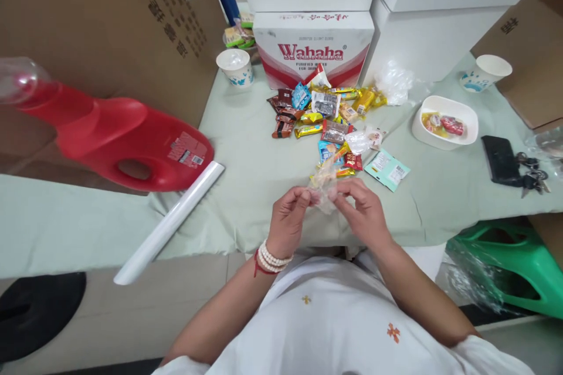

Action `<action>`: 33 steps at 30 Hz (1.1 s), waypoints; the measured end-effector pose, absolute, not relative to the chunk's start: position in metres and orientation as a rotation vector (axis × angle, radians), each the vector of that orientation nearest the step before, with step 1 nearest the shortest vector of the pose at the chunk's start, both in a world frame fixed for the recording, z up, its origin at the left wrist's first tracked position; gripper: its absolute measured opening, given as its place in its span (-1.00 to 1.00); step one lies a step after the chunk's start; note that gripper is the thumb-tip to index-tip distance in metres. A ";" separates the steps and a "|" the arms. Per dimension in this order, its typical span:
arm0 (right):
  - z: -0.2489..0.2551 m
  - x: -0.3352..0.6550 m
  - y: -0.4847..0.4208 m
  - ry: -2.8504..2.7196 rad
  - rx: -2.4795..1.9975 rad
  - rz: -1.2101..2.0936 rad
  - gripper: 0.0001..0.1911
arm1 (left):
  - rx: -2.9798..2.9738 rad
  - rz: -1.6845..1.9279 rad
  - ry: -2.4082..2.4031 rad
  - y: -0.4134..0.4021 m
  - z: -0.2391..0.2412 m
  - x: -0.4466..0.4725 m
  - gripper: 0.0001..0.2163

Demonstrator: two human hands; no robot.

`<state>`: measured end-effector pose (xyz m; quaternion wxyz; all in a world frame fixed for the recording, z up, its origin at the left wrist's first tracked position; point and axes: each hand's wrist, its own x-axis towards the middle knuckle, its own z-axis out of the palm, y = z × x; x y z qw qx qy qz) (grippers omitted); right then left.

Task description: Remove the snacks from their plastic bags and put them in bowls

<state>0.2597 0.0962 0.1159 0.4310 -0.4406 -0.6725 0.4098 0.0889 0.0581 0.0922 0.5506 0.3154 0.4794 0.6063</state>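
A small clear plastic bag (pixel 325 190) is pinched between my two hands above the table's front edge. My left hand (pixel 290 210), with white beads and a red cord at the wrist, grips the bag's left side. On its right side, the fingertips of my right hand (pixel 363 210) close on the plastic. Just beyond my hands lies a loose pile of wrapped snacks (pixel 325 104) in yellow, brown, blue and red packaging. Right of the bag rests a flat mint-green packet (pixel 387 169). Whether anything is inside the bag is hard to make out.
A red bottle (pixel 132 140) and a white tube (pixel 171 222) are at left. Behind stand a Wahaha carton (pixel 313 52) and a paper cup (pixel 236 68). To the right are a white bowl (pixel 466 106) with snacks, another cup (pixel 486 73), a black pouch (pixel 501 159) and keys (pixel 534 174).
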 end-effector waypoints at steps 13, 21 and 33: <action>0.116 0.270 0.104 -1.004 -1.208 1.533 -0.57 | 0.211 1.518 1.224 0.075 0.090 0.004 -0.72; 0.100 0.241 0.117 -0.398 -1.199 1.733 -0.64 | -0.120 1.580 1.124 0.061 0.093 0.016 -0.53; 0.122 0.238 0.112 -0.007 -0.900 1.966 -0.80 | 0.120 1.208 1.178 -0.001 0.080 0.058 -0.38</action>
